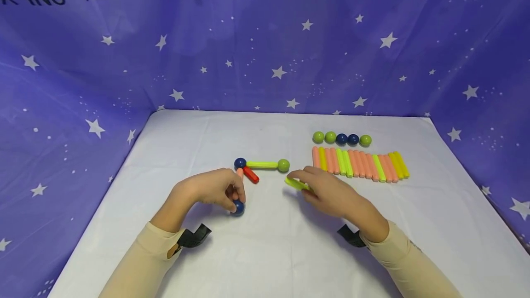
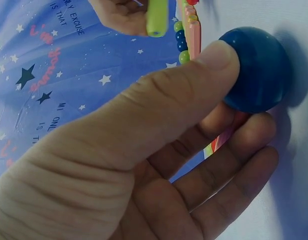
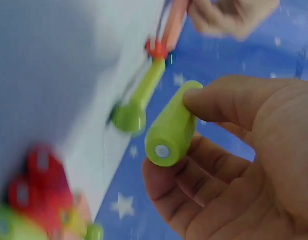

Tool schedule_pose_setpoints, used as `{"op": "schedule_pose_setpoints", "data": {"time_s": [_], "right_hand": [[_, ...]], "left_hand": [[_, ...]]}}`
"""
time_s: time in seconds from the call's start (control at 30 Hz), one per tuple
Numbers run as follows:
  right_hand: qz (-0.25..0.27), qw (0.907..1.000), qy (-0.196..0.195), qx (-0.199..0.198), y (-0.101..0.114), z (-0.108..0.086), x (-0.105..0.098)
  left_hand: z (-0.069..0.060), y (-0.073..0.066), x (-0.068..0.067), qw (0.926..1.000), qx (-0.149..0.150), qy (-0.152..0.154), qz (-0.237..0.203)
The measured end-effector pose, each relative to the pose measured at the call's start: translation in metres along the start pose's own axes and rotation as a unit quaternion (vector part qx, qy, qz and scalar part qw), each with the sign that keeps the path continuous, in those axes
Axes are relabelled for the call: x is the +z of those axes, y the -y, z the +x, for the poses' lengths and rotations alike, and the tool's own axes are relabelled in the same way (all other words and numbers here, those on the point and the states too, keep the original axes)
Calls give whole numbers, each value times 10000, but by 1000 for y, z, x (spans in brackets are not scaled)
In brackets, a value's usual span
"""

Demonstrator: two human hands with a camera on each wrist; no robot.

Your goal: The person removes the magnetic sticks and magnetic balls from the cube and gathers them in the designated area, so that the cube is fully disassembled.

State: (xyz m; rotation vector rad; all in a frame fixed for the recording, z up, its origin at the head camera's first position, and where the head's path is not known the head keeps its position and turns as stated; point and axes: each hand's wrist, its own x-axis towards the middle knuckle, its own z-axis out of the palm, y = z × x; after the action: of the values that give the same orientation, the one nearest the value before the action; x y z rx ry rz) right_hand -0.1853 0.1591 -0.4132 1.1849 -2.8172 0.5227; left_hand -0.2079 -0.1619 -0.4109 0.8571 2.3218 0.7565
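My left hand (image 1: 215, 188) pinches a dark blue ball (image 2: 258, 70) between thumb and fingers, low over the white table. A pink rod (image 1: 240, 173) runs from near that hand up to another dark blue ball (image 1: 240, 163). From this second ball a yellow-green rod (image 1: 262, 165) leads right to a green ball (image 1: 283, 165), and a short-looking red rod (image 1: 251, 174) slants toward me. My right hand (image 1: 331, 193) holds a loose yellow-green rod (image 3: 173, 125) between thumb and fingers, above the table; a small metal disc shows in its end. The pink rod's near end is hidden by my left fingers.
At the right lies a row of pink, yellow and yellow-green rods (image 1: 362, 164), side by side. Behind it several green and dark blue balls (image 1: 341, 139) form a line. A purple star-printed cloth (image 1: 248, 49) rises behind and beside the white table (image 1: 273, 252).
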Motion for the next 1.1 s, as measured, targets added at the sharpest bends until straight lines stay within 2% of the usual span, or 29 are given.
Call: {"op": "schedule_pose_setpoints", "data": {"time_s": [0.13, 0.3, 0.43, 0.63, 0.8, 0.9, 1.1], "right_hand": [[210, 9968, -356, 688, -26, -11, -21], [320, 9836, -832, 1566, -68, -25, -46], [227, 9673, -1085, 2283, -102, -42, -59], [84, 9380, -1030, 3308, -149, -70, -59], [153, 9171, -1007, 3854, -173, -87, -56], [182, 9082, -1039, 4051, -180, -95, -57], [78, 9050, -1175, 4087, -193, -111, -58]], "left_hand": [[0, 0, 0, 10000, -9, 8, -35], [0, 0, 0, 10000, -13, 9, -34], [1, 1, -1, 10000, -19, 0, -27], [1, 1, 0, 9999, 1, 20, -126], [1, 1, 0, 10000, -1, 16, -97], [1, 2, 1, 9999, -6, 15, -101], [2, 4, 1, 9999, 7, 18, -137]]}}
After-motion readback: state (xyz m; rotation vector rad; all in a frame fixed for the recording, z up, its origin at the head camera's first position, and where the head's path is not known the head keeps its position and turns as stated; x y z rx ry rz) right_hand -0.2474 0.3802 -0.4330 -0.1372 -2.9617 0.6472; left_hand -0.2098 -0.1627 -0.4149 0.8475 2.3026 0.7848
